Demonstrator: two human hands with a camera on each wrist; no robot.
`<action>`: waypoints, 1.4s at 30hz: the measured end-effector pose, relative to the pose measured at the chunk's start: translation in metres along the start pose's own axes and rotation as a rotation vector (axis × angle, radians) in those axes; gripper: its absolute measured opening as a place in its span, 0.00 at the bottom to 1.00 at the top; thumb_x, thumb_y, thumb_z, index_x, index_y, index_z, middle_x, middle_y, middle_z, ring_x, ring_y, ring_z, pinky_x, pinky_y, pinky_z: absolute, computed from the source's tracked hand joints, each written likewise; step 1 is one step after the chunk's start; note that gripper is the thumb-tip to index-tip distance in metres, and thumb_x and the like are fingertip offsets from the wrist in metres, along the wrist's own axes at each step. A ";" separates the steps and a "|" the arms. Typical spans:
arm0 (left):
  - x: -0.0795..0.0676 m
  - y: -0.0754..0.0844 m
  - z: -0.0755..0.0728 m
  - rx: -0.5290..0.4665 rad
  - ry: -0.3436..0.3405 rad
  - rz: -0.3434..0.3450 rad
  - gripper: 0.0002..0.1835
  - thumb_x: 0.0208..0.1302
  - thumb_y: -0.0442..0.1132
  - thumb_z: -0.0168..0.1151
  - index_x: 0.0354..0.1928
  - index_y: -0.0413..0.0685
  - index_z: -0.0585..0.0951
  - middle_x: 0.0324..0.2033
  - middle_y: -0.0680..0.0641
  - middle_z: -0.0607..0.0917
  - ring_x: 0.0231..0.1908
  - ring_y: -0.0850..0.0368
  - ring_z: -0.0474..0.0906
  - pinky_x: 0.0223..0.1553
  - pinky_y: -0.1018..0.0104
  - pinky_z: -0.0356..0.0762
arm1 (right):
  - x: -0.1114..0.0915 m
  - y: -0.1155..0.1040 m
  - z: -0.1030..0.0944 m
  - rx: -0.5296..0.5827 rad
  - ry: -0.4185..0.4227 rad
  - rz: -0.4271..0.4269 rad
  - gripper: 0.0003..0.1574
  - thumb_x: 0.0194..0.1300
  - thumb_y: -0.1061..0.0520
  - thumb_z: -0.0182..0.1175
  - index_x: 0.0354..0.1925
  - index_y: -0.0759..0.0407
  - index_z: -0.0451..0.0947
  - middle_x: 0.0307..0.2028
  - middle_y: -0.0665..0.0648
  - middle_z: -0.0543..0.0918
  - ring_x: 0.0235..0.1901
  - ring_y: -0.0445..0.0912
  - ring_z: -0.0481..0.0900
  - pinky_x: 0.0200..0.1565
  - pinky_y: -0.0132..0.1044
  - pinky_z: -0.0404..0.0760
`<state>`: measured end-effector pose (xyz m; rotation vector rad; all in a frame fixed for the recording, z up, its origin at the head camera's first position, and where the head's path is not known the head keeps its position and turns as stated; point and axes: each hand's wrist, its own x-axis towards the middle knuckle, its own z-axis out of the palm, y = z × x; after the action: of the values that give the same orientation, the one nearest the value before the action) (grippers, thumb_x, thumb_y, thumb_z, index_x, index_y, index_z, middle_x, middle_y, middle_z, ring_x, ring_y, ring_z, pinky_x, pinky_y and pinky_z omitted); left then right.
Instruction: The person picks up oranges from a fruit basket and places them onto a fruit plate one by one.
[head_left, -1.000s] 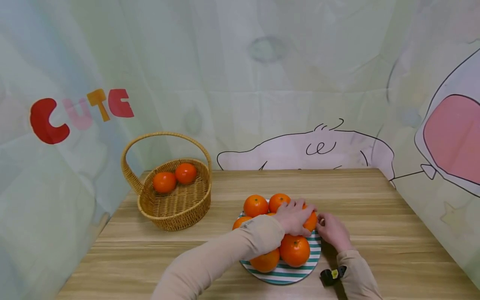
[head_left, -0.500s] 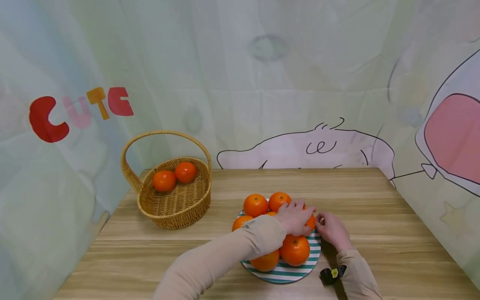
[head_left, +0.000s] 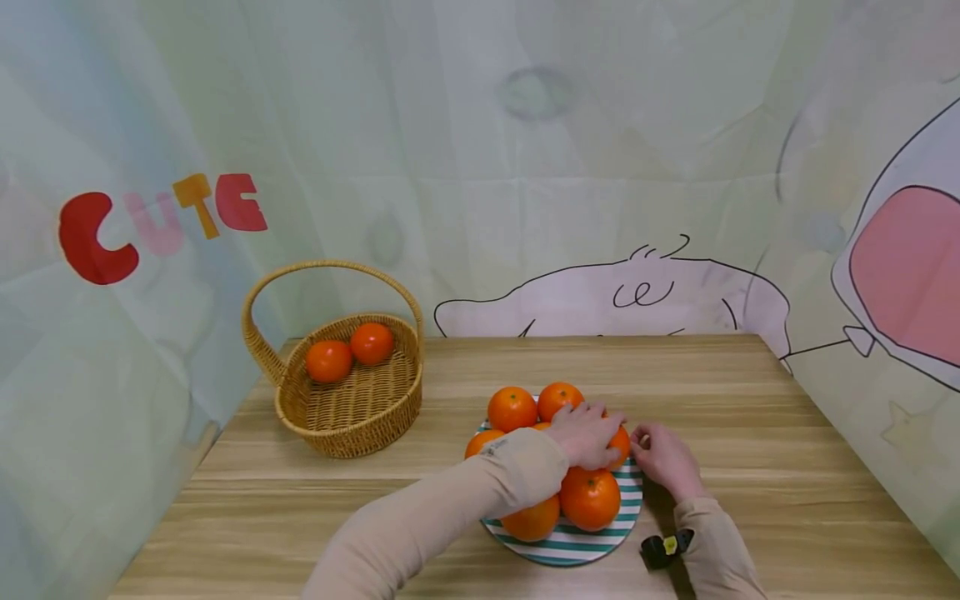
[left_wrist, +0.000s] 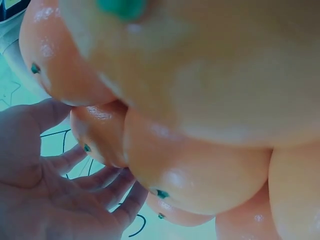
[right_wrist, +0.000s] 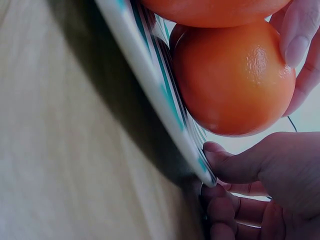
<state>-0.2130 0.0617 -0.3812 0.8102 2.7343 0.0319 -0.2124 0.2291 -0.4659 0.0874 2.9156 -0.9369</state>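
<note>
A plate (head_left: 566, 553) with white and teal stripes holds several oranges (head_left: 590, 498) on the table. My left hand (head_left: 585, 435) reaches across them and grips the orange at the plate's right side (head_left: 619, 446). In the left wrist view, the left thumb and fingers (left_wrist: 60, 175) lie on either side of that orange (left_wrist: 97, 132). My right hand (head_left: 667, 460) is at the plate's right edge. Its thumb and fingers pinch the plate's rim (right_wrist: 165, 107) in the right wrist view, just below the gripped orange (right_wrist: 230, 85). My left sleeve partly covers oranges on the near left.
A wicker basket (head_left: 360, 437) with a tall handle stands at the left back, with two orange-red round fruits (head_left: 329, 362) in it. The wooden table (head_left: 720, 375) meets printed curtains (head_left: 480, 167) behind and at both sides. A black wrist device (head_left: 663, 550) sits at my right sleeve.
My left hand and the orange under it have shifted slightly toward me and to the left. The right hand stays at the plate's rim, and the basket has not moved.
</note>
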 end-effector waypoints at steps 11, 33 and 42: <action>0.000 0.000 0.002 0.029 0.021 -0.007 0.29 0.72 0.57 0.57 0.72 0.70 0.67 0.70 0.56 0.71 0.71 0.57 0.65 0.75 0.54 0.60 | 0.000 0.000 0.000 -0.005 -0.002 -0.003 0.08 0.66 0.58 0.60 0.36 0.64 0.79 0.27 0.57 0.78 0.27 0.48 0.72 0.29 0.35 0.67; 0.000 -0.001 0.002 0.037 0.036 0.001 0.26 0.74 0.56 0.54 0.71 0.68 0.68 0.69 0.56 0.73 0.69 0.56 0.68 0.74 0.55 0.61 | -0.001 0.000 0.001 0.003 0.006 -0.007 0.08 0.67 0.58 0.61 0.36 0.64 0.79 0.27 0.57 0.79 0.27 0.49 0.72 0.29 0.36 0.68; 0.000 -0.002 0.001 0.033 0.046 0.007 0.26 0.74 0.56 0.55 0.71 0.68 0.69 0.69 0.56 0.74 0.69 0.56 0.69 0.74 0.55 0.62 | -0.001 0.001 0.001 0.009 0.005 -0.011 0.07 0.66 0.59 0.61 0.36 0.64 0.79 0.27 0.57 0.78 0.27 0.48 0.72 0.29 0.35 0.67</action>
<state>-0.2139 0.0598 -0.3826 0.8386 2.7815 0.0069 -0.2111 0.2288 -0.4671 0.0743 2.9199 -0.9527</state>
